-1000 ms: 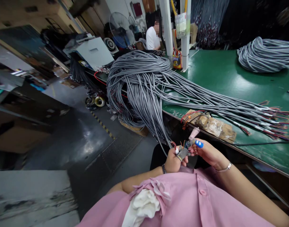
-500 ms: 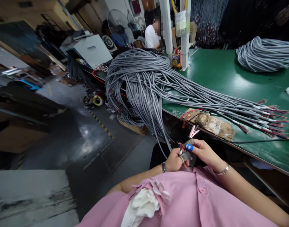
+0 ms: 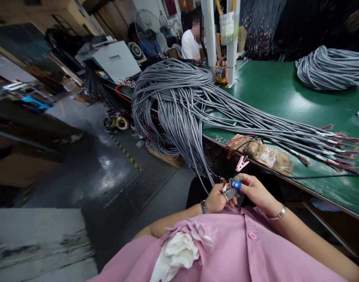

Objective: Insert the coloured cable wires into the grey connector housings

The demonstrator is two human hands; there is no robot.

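My left hand (image 3: 217,201) pinches the end of a grey cable (image 3: 205,187), where thin coloured wires (image 3: 224,184) fan out beside a white piece. Close against it, my right hand (image 3: 253,189) has its fingers closed on the tips of those wires. Blue and grey coverings wrap some of my fingertips. Many grey cables (image 3: 179,117) hang in a thick bundle over the table edge, just beyond my hands. Their other stretch lies across the green table (image 3: 273,94), ending in bare coloured wires (image 3: 346,152).
A worn wooden block (image 3: 267,156) with a pink clip (image 3: 241,163) sits at the table's near edge. Behind are a white post (image 3: 231,55), a coiled cable bundle (image 3: 329,68) and a seated person (image 3: 190,45). A white cabinet (image 3: 117,60) stands back left.
The view has shifted slightly. Orange wire tips now show between my hands, beside my right hand's blue-covered finger. Both hands stay close together.
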